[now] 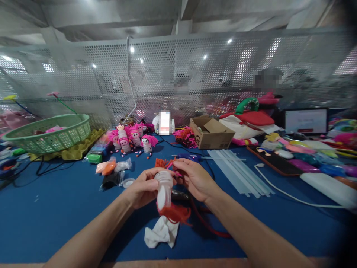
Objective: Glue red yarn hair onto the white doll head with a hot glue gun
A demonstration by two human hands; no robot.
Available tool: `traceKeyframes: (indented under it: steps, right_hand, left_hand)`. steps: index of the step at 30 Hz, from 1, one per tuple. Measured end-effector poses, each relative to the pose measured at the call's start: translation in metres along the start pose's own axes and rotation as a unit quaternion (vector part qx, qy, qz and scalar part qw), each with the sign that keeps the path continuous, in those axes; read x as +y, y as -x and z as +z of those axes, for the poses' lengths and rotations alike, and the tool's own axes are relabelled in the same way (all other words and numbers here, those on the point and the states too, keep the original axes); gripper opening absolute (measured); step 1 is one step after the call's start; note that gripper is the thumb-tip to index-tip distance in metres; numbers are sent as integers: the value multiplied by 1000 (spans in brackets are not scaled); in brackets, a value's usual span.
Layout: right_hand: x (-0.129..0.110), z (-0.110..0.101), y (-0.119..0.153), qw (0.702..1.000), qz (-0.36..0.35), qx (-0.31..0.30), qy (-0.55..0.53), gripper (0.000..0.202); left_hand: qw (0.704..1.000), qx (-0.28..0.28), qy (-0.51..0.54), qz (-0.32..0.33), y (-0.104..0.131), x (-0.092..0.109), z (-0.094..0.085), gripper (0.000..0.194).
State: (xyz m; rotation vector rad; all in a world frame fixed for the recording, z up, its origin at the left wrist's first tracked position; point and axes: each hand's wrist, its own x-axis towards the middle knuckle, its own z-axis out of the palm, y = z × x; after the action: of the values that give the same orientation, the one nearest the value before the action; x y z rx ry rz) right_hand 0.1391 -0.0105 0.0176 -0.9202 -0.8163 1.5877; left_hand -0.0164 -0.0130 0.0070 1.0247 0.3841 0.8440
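Note:
My left hand (143, 188) is wrapped round a small translucent white ribbed bottle (165, 186), held tilted above the table. Orange-red yarn (177, 214) hangs at the bottle's lower end, and a tuft of orange yarn (161, 163) shows behind its top. Close on the right, my right hand (196, 180) has its fingers pinched together on pink and red strands of yarn (178, 174) beside the bottle. Its fingertips are partly hidden. Below both hands lies a crumpled white tissue (162, 233). Under the right wrist a red cord (205, 221) runs along the table.
Several pink-haired dolls (124, 145) stand at the back, left of a cardboard box (213, 137). A blue glue gun (191, 156) lies behind my hands. Pale glue sticks (237, 173) lie to the right, near a white cable (287, 195). A green basket (50, 143) is far left.

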Motion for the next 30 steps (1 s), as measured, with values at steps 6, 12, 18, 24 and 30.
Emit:
traceKeyframes:
  steps: [6, 12, 18, 24, 30]
  right_hand:
    - [-15, -12, -8, 996, -66, 41, -48, 22]
    - [-33, -15, 9, 933, -311, 93, 157, 14]
    - [-16, 0, 29, 719, -509, -20, 472, 9]
    - [-18, -1, 28, 654, -554, -21, 516, 11]
    - [-21, -2, 32, 637, -561, -42, 527, 13]
  left_hand:
    - [999, 42, 19, 20, -2, 0, 0, 48]
    - [984, 162, 74, 33, -10, 1, -1, 31]
    - [978, 183, 94, 47, -14, 0, 0, 20]
    - [980, 163, 101, 44, -13, -3, -2, 19]
    - [981, 164, 92, 41, -13, -3, -3, 18]
